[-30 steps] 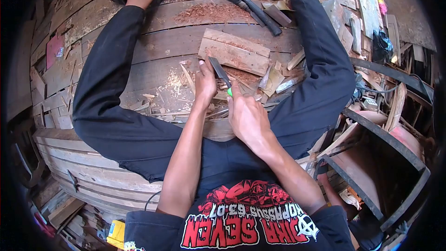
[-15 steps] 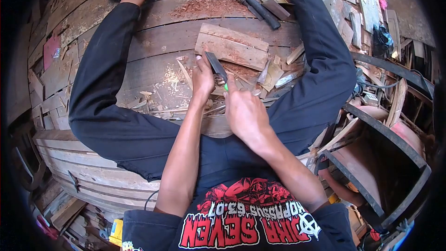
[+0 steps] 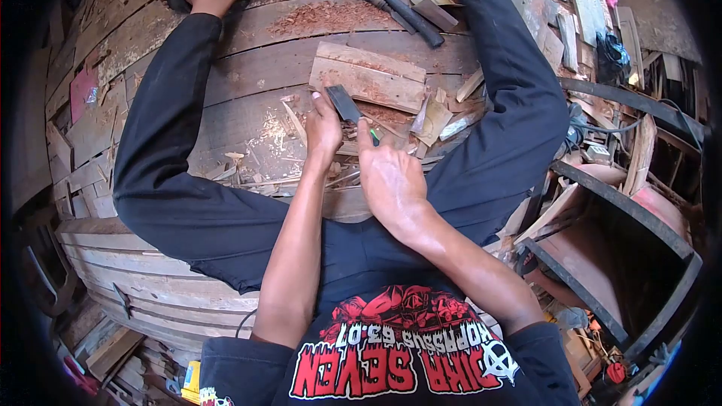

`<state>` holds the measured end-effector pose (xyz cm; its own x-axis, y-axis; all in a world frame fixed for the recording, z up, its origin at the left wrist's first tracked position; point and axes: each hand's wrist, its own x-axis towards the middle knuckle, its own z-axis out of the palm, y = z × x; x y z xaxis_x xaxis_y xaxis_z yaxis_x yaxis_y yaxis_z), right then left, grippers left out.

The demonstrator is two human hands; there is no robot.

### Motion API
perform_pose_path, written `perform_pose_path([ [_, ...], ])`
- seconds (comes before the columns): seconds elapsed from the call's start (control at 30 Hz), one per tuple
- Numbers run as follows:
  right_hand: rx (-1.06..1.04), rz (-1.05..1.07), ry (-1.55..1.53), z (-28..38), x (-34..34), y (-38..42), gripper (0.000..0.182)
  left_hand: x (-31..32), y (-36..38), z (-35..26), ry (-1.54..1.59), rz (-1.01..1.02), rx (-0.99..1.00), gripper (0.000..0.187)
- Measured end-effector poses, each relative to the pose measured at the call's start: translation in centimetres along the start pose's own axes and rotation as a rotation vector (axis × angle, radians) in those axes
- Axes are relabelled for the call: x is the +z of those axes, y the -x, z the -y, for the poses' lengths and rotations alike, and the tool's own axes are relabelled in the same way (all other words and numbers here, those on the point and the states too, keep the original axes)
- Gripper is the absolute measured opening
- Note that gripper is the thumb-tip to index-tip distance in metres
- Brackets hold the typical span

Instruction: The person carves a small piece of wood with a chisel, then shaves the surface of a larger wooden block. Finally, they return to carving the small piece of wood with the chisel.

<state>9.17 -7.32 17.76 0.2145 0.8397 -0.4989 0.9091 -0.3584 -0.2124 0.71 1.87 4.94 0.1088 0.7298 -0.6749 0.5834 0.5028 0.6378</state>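
Observation:
My right hand [image 3: 391, 180] is closed around a chisel [image 3: 343, 104] with a broad dark blade. Its index finger lies stretched along the tool, and a bit of green and black handle shows beside the fingers. To the left of the blade, my left hand [image 3: 323, 131] is closed with its thumb pointing up. Its other fingers are mostly hidden, so what they hold, if anything, cannot be made out. Just beyond both hands a wooden block [image 3: 368, 75] with a lengthwise line lies on the plank floor [image 3: 256, 68].
A claw hammer [image 3: 391, 4] lies farther out amid reddish shavings [image 3: 323, 19]. Wood scraps [image 3: 436, 120] litter the floor between my legs. On the right stands a dark-edged open box frame [image 3: 624, 263]; stacked boards [image 3: 150, 278] are at the left.
The chisel blade has turned so more of its flat face shows. My right hand has tilted slightly, while the left hand stays beside the blade. The whole view has shifted slightly.

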Motion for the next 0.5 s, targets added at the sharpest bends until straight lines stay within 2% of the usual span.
perform_pose_path([
  [0.07, -0.010, -0.005, -0.147, -1.0, 0.2, -0.7, 0.060, -0.1, 0.0, -0.3, 0.002, 0.015, -0.035, 0.066],
  [0.13, -0.024, -0.006, -0.198, -1.5, -0.3, -1.0, 0.059, 0.6, -1.1, 1.1, 0.004, -0.037, -0.026, 0.080],
  [0.17, -0.029, -0.003, -0.225, -1.5, -0.4, -1.0, 0.059, 1.0, -1.5, 2.0, 0.017, -0.047, 0.017, 0.073],
  [0.23, -0.023, 0.036, -0.113, -1.2, -1.1, -1.2, 0.060, 1.4, -1.9, 2.2, 0.050, -0.065, 0.108, 0.064],
  [0.33, -0.025, 0.004, 0.011, -0.5, -0.5, -0.8, 0.062, 0.4, -0.7, 0.8, 0.036, -0.018, 0.026, 0.064],
  [0.43, -0.023, -0.017, 0.062, -0.2, 0.0, -0.8, 0.064, 0.9, -0.8, 1.2, 0.059, -0.082, 0.082, 0.066],
  [0.5, -0.038, -0.003, 0.070, -0.3, -0.3, -0.7, 0.063, 1.2, -0.9, 1.4, 0.064, -0.101, 0.060, 0.073],
])
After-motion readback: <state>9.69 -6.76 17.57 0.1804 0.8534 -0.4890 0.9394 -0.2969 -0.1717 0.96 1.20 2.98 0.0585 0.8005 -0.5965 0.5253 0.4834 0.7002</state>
